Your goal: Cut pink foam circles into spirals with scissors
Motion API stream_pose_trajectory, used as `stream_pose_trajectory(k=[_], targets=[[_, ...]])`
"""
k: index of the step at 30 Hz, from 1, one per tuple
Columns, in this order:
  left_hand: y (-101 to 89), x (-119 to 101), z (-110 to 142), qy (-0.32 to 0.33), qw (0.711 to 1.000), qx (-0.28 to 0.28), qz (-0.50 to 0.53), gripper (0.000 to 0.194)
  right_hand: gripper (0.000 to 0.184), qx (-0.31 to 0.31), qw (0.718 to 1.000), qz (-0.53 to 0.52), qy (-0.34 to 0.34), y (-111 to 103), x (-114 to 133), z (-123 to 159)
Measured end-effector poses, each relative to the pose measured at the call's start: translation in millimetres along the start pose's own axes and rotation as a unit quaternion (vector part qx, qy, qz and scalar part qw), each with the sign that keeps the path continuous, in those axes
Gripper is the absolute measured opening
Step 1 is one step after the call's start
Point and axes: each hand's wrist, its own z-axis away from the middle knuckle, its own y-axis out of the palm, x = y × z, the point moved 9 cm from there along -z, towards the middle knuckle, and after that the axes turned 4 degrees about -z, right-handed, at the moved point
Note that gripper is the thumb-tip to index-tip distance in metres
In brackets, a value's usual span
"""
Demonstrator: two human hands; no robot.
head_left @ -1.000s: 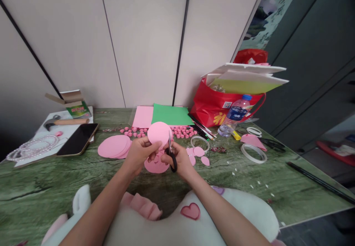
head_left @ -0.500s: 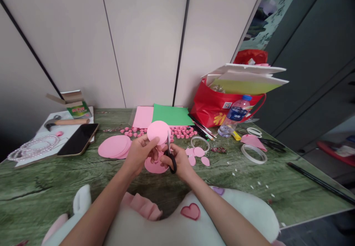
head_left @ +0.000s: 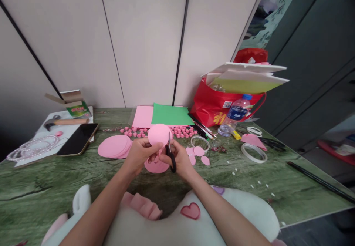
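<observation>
Box (head_left: 79,109) is standing near the desk's (head_left: 55,175) far-left corner, its printed characters too small for me to read. Closer to the near edge, discs (head_left: 112,147) are lying stacked, looking whole, so I'm judging them left to do. My left hand (head_left: 141,152) is pinching a pink disc (head_left: 158,134) above the desk, and my right hand (head_left: 179,159) is gripping scissors (head_left: 173,161) at its right edge, this cut seemingly unfinished. Petals (head_left: 205,161) are lying to the right, apparently done. Toward the far-right corner, a bag (head_left: 203,105) is showing a QR code (head_left: 227,104) and yellow writing (head_left: 219,118) I'm not making out; a bottle (head_left: 237,113) is wearing white characters on blue, likewise unclear.
</observation>
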Motion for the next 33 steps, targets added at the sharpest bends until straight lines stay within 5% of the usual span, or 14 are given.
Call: stream_pose_trajectory(k=[33], targets=[[-2.9,-5.4,-1.6,0.022,0.999,-0.007,0.024,0.018,0.033,-0.039,0.998,0.016,0.036,-8.0,-7.5,1.4]])
